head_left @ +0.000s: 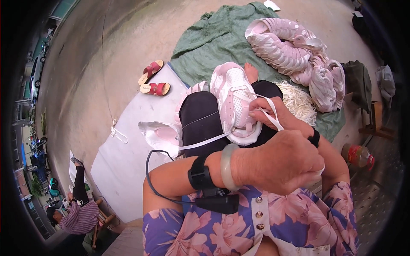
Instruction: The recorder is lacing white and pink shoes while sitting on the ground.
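Observation:
A pink-and-white sneaker (232,100) rests across my black-clad thighs, its toe pointing away from me. A white shoelace (273,112) runs from its eyelets; another length lies over my left thigh. By the shoe's collar, my right hand (279,112) is closed with thumb and finger pinching the lace. My left hand (277,164) crosses in front of my body to the right, closed in a fist, with a bit of white lace showing at its edge. Most of what lies inside the fist is hidden. Beside my left thigh sits an upper-like pink-and-white shoe piece (160,136).
Long rows of nested pink-and-white shoe pieces (286,53) lie on a green cloth (213,32). A heap of white laces (299,102) is by my right knee. Red sandals (154,88) stand left, a bottle (358,155) right. Another person (79,213) sits at far left.

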`<state>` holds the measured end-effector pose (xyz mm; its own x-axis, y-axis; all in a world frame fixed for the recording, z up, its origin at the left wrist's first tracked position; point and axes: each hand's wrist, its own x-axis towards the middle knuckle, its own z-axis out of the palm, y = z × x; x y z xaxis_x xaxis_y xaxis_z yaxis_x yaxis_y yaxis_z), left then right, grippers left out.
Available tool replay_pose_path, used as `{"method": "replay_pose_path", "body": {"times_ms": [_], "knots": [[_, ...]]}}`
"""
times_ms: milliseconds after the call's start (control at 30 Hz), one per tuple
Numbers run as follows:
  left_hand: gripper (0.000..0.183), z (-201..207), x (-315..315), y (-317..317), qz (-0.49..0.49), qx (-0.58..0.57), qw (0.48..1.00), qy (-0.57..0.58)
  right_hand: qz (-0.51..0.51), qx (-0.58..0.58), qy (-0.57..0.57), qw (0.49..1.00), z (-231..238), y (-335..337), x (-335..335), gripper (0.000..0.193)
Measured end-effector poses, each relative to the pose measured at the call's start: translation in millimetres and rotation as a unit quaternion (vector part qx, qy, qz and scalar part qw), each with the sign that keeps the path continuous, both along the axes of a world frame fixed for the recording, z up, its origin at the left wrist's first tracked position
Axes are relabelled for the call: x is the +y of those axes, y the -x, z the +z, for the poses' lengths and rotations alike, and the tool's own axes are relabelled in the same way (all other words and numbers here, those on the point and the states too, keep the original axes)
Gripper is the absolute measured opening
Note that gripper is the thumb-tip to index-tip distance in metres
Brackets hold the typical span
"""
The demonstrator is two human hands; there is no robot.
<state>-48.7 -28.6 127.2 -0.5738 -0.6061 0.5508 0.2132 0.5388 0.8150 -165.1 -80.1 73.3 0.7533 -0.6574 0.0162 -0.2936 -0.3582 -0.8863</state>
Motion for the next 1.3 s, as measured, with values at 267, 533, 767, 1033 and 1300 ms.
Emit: {"method": "replay_pose_path", "body": {"times_ms": [267, 533, 767, 1033, 1300], "knots": [[0.017, -15.8, 21.3, -110.5, 0.069, -0.099, 0.963, -0.240, -0.226, 0.105, -0.188, 0.950, -43.4, 122.1, 12.1, 0.008], [0.031, -74.5, 47.8, -217.9, 0.459, 0.127, 0.821, -0.315, -0.302, 0.206, -0.029, 0.930, -83.5, 170.2, -6.6, 0.011], [0.036, -115.2, 61.4, -247.1, 0.581, -0.134, 0.678, -0.431, -0.147, 0.468, 0.068, 0.869, -102.2, 182.5, -13.8, 0.036], [0.022, -110.1, 0.4, -153.6, 0.473, -0.310, 0.815, -0.130, -0.182, 0.287, 0.139, 0.930, -109.1, 184.9, -10.2, 0.033], [0.023, -110.1, -37.0, -102.1, 0.381, -0.422, 0.822, 0.023, -0.163, 0.048, 0.283, 0.944, -71.3, 44.0, -22.0, 0.032]]}}
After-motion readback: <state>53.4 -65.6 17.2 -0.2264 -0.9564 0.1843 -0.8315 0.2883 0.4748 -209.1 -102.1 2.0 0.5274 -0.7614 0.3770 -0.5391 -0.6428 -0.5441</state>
